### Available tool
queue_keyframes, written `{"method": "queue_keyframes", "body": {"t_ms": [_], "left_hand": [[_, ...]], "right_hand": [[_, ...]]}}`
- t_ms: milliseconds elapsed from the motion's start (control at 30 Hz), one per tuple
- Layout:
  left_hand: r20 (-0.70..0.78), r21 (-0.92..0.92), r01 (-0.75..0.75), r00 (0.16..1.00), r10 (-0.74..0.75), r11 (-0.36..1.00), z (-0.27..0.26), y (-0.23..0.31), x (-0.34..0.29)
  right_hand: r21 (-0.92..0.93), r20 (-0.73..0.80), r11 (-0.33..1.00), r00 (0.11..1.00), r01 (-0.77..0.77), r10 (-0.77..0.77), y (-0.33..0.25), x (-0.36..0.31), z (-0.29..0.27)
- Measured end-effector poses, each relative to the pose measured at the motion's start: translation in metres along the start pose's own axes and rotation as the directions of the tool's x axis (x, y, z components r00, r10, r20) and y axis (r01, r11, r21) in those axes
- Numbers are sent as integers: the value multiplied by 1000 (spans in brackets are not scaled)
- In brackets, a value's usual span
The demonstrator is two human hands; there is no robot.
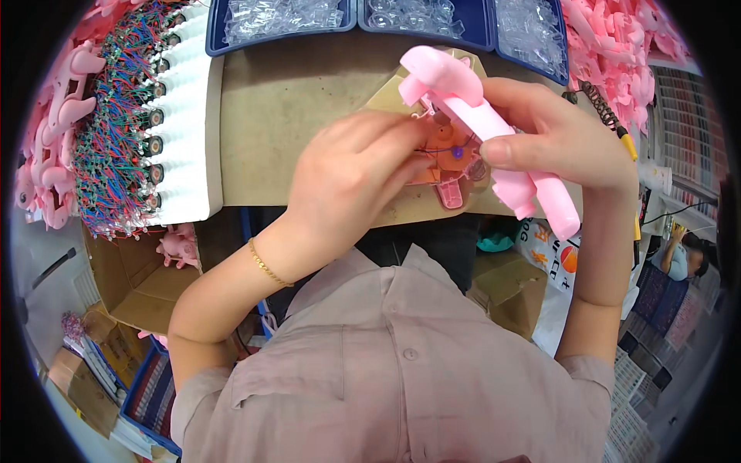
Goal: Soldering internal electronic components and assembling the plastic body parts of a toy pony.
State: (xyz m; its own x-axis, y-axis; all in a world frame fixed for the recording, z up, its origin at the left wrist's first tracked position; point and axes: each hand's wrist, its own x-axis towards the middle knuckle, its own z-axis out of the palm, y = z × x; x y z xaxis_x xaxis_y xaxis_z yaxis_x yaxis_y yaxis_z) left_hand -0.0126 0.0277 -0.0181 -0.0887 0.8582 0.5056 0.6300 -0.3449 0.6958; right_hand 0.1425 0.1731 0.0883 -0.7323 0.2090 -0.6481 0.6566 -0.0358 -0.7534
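Note:
My right hand [552,131] grips a long pink plastic toy shell half [471,116], thumb on its near side and fingers behind it. The shell is tilted over an orange-and-pink toy body [448,147] with a dark wire and a small purple-blue part [458,153] inside. That body rests on a piece of cardboard [386,96]. My left hand [347,166] is at the body's left edge, with its fingers bent and drawn together. Whatever lies between those fingertips is hidden from view.
Blue trays [351,17] of clear plastic parts line the table's far edge. At left, a white foam holder [185,139] carries round black parts beside bundled coloured wires [116,131]. Pink shells [617,46] pile up far right, near a coiled-cord tool [606,112]. Below left stands an open carton [139,285].

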Motion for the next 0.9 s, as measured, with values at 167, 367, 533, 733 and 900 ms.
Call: {"method": "queue_keyframes", "body": {"t_ms": [167, 367, 533, 733, 900], "left_hand": [[155, 364, -270, 961, 228, 891, -7, -1, -4], [348, 532, -320, 927, 142, 784, -12, 22, -14], [448, 539, -345, 890, 86, 768, -11, 27, -24], [427, 591, -280, 904, 1, 757, -6, 34, -28], [469, 629, -308, 883, -33, 714, -9, 38, -32]], "right_hand": [[5, 8, 1000, 1000, 30, -30, 8, 0, 2], [-162, 2, 987, 1000, -7, 7, 0, 6, 1], [-421, -66, 904, 996, -80, 57, -19, 12, 16], [-763, -434, 590, 467, 264, -770, 44, 8, 23], [-742, -510, 659, 533, 125, -675, 94, -14, 60]]}}
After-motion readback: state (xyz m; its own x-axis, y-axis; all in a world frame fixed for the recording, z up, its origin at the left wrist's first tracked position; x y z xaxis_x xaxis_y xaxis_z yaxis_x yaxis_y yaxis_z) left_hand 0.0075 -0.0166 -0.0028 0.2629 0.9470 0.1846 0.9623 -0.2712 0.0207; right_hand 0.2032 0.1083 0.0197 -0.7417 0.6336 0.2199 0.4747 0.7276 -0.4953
